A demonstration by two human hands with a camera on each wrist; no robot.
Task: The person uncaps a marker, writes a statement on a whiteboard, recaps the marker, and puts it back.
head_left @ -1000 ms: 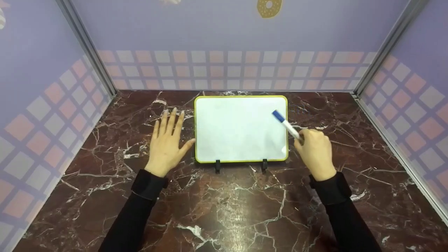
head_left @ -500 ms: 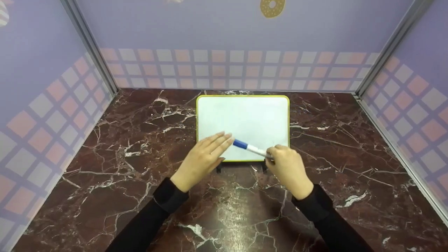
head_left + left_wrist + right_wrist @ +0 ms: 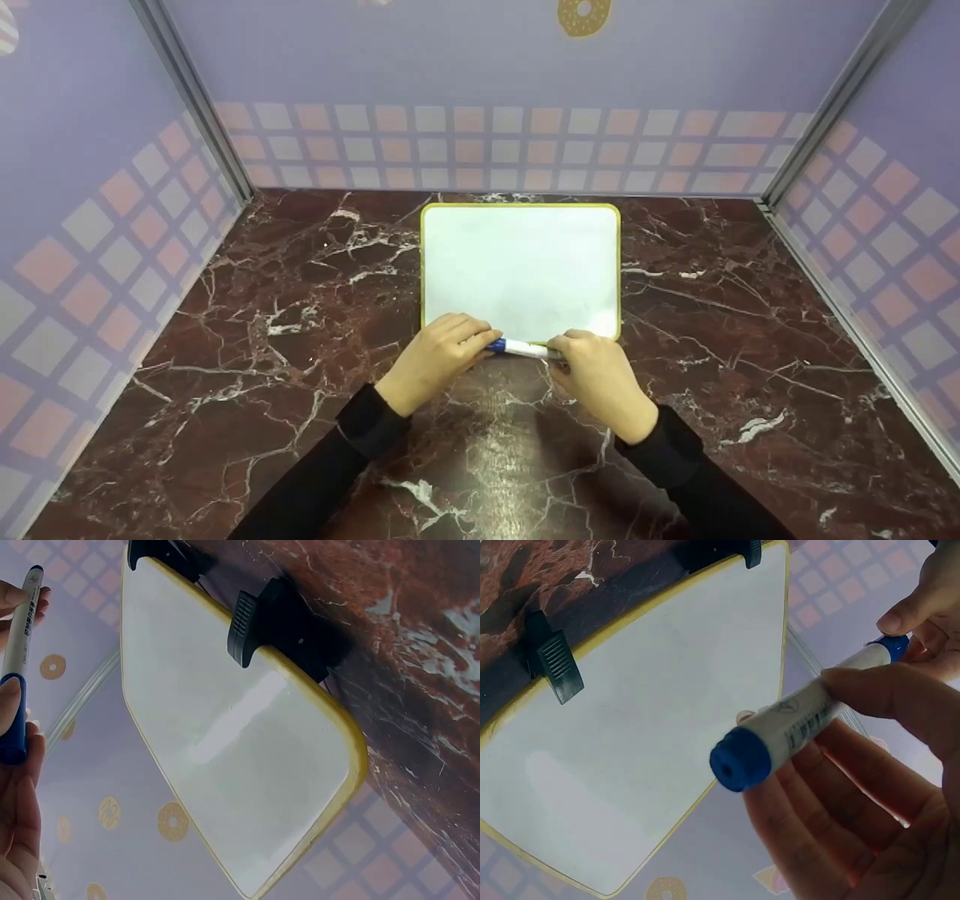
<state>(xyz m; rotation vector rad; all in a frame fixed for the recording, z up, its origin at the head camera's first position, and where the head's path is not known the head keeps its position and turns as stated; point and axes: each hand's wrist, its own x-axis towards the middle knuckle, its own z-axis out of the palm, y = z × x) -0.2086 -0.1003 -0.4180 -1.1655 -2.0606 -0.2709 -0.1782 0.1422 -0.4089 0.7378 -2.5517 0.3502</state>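
Note:
A white marker with a blue cap lies nearly level between my two hands, in front of the whiteboard's lower edge. My left hand pinches the blue cap between thumb and fingers. At the other end, my right hand grips the white barrel, thumb on top and fingers beneath; the blue end plug sticks out past them. The cap is still on the barrel. Behind the hands stands a small whiteboard with a yellow frame and a bare white surface.
Black clip feet hold the whiteboard's bottom edge. It stands on a dark red marbled table. Lilac panels with pink and white checks enclose the back and both sides, joined by grey metal posts.
My left hand has come from the table beside the board to the marker's cap and taken hold of it. My right hand has brought the marker left and down, turning it nearly level.

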